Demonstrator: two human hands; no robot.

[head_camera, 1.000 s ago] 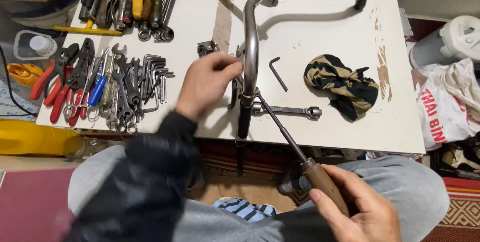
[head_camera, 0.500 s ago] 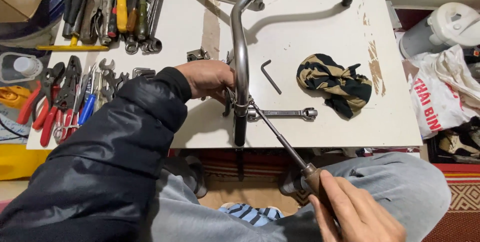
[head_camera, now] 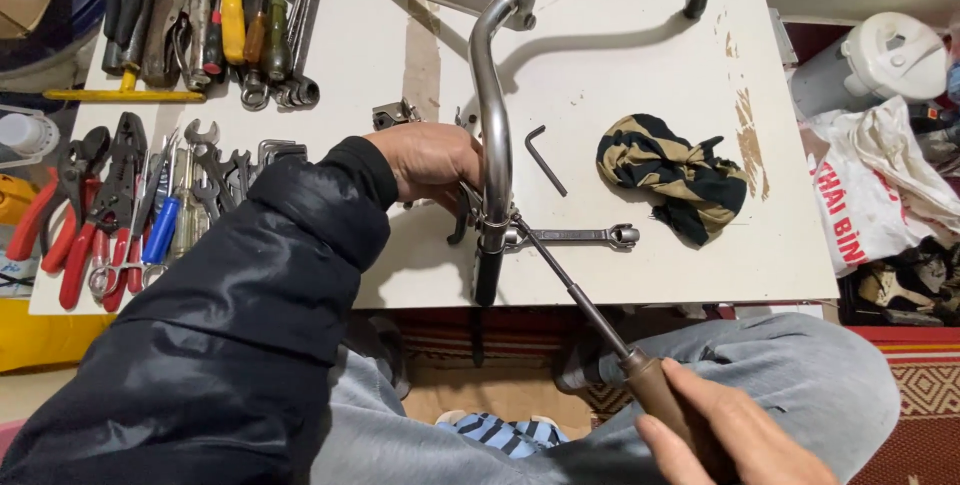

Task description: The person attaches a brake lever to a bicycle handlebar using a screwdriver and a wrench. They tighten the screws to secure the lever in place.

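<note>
1. Head view: a chrome bicycle handlebar (head_camera: 492,95) lies on a white table (head_camera: 620,275), its near end with a black grip (head_camera: 486,275) hanging over the front edge.
2. The left hand (head_camera: 432,160) is curled around a small metal clamp part (head_camera: 468,210) just beside the bar, fingers pressed against it.
3. The right hand (head_camera: 725,435) is closed around the brown wooden handle of a long screwdriver (head_camera: 580,300), whose tip meets the clamp on the bar.
4. A ring spanner (head_camera: 580,237) lies on the table just right of the bar, under the screwdriver shaft.
5. A black hex key (head_camera: 545,158) lies beyond it, and a striped black-and-tan cloth (head_camera: 672,173) sits further right.
6. Red-handled pliers (head_camera: 75,215), spanners (head_camera: 225,160) and screwdrivers (head_camera: 232,15) are spread along the table's left side.
</note>
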